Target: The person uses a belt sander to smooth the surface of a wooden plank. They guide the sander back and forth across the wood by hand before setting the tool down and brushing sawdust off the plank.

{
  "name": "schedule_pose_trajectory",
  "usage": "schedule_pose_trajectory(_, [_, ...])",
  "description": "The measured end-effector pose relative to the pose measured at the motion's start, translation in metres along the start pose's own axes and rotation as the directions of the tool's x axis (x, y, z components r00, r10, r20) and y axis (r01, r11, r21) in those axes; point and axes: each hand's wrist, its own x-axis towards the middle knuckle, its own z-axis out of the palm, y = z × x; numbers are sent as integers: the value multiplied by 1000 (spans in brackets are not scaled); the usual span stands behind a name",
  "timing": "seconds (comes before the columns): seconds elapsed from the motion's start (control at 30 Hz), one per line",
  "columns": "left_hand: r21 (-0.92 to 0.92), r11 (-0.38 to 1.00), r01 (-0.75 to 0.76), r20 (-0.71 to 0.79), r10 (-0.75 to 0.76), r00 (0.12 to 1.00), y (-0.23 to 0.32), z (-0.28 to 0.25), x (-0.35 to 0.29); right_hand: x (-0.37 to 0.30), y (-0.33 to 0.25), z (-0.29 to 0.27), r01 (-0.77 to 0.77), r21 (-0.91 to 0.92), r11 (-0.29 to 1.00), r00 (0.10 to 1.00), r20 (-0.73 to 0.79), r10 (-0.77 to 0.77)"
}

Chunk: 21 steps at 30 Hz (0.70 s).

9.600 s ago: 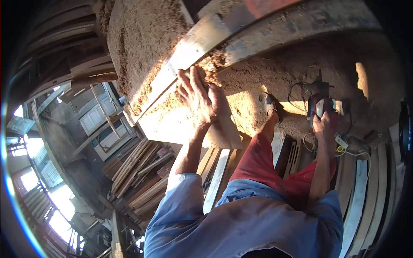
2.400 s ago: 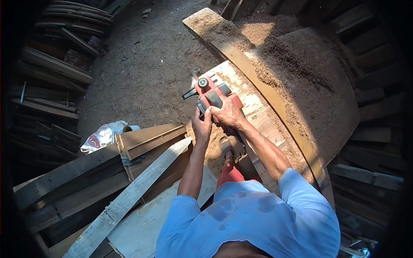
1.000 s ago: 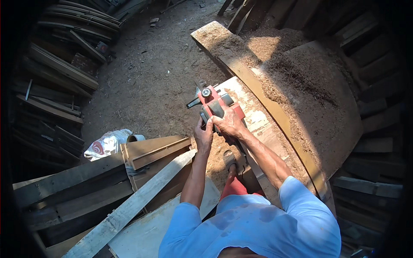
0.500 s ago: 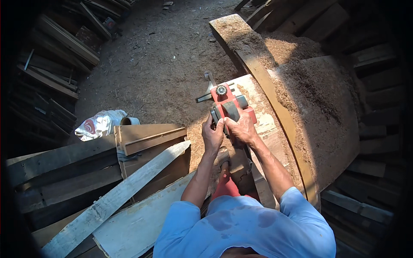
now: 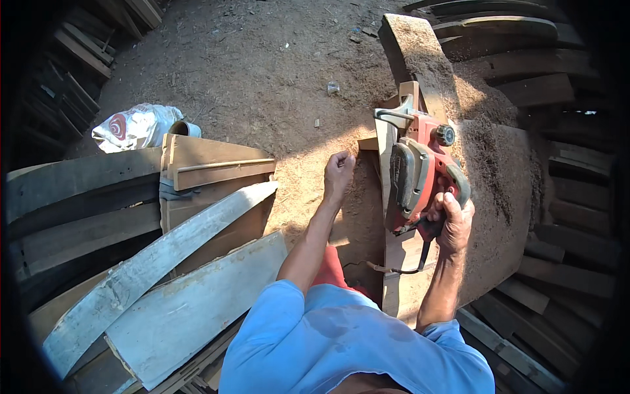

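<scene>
A red and grey electric hand planer (image 5: 431, 154) rests tilted, or is held just above, the pale wooden surface (image 5: 400, 282); I cannot tell which. Around its rear handle, my right hand (image 5: 451, 220) is closed. A black knob tops the planer's front end, and a dark cord (image 5: 423, 257) trails from its rear. My left hand (image 5: 338, 172) is apart from the tool, over the ground to its left. Its fingers are curled in, and nothing shows in them.
A thick curved wooden piece (image 5: 420, 49) strewn with shavings runs behind the planer. More shavings coat the broad board (image 5: 489, 217) at right. Whitish planks (image 5: 197, 308) lean at lower left, beside stacked timber (image 5: 85, 174), a white sack (image 5: 141, 125) and a bucket (image 5: 187, 128).
Both hands were together on the planer's underside or side. My left hand has come off it; my right hand now grips the handle, and the planer has turned and shifted right.
</scene>
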Motion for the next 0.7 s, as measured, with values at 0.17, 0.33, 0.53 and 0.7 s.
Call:
schedule_pose_trajectory(0.17, [113,993,33,215,-57,975,42,69,-37,-22,-2,-29,55,-47,997,978,-197,-63])
schedule_pose_trajectory(0.33, [137,989,48,178,-72,981,-3,67,-76,-33,8,-36,46,-145,988,981,-182,-72])
schedule_pose_trajectory(0.53, [106,930,353,497,-357,791,-87,-21,-185,-61,29,-23,-35,-167,985,999,-43,28])
schedule_pose_trajectory(0.7, [206,952,226,45,-240,970,-26,-73,-224,-101,49,-24,-65,-276,959,990,100,96])
